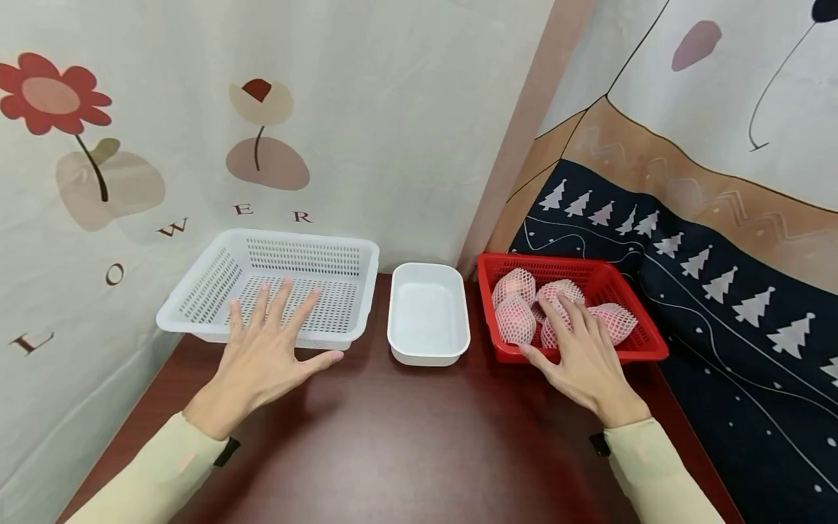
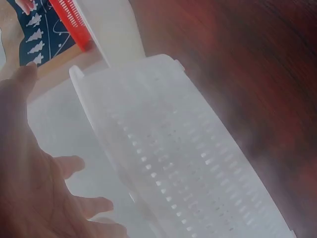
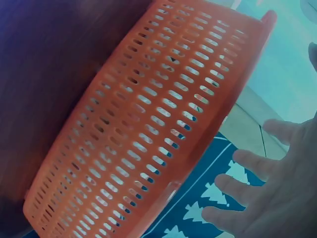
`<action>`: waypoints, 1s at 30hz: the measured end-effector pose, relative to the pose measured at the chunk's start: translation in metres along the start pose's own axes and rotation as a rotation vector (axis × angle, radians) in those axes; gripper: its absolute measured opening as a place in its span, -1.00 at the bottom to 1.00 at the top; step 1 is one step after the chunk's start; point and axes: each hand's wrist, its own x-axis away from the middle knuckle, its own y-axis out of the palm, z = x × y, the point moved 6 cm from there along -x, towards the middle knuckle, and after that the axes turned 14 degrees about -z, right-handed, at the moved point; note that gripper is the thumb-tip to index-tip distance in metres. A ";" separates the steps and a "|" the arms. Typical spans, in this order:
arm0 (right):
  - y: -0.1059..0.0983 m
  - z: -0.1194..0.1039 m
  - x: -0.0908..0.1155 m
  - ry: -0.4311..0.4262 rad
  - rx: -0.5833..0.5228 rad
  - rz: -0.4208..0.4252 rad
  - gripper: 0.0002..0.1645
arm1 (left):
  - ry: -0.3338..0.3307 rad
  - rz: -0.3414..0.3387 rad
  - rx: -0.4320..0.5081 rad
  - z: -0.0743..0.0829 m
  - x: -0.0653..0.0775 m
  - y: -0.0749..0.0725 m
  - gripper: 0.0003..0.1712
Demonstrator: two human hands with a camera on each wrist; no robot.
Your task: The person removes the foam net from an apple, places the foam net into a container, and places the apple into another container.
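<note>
Cream sleeves (image 1: 657, 473) at seven and five o'clock, left hand (image 1: 258, 367) and right hand (image 1: 583, 360) both loose, fingers extended!
Fanned left fingers hover over the near rim of the white plastic basket (image 1: 330, 291) at eleven o'clock; the right's hang above the red plastic basket (image 1: 592, 280) at one o'clock, over pink fruits in white netting (image 1: 516, 320), contact impossible to call. Twelve o'clock, between the baskets: a white rectangular dish (image 1: 428, 313), all on a reddish-brown table (image 1: 419, 429). Navy tree-print cloth (image 1: 740, 371) out at two!
</note>
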 end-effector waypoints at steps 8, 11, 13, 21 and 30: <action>-0.009 -0.002 -0.008 0.005 -0.028 -0.088 0.13 | 0.028 -0.007 -0.010 0.013 0.000 0.000 0.27; -0.014 -0.003 -0.014 0.014 -0.038 -0.124 0.11 | 0.040 0.000 -0.014 0.017 0.000 0.000 0.24; -0.018 -0.003 -0.017 0.021 -0.043 -0.135 0.09 | 0.047 0.004 -0.020 0.019 -0.001 0.001 0.22; -0.029 -0.004 -0.034 0.006 -0.037 -0.166 0.00 | 0.080 0.033 -0.042 0.029 -0.005 -0.003 0.16; -0.034 -0.006 -0.051 -0.002 -0.063 -0.249 -0.04 | 0.097 0.050 -0.043 0.041 -0.006 -0.007 0.10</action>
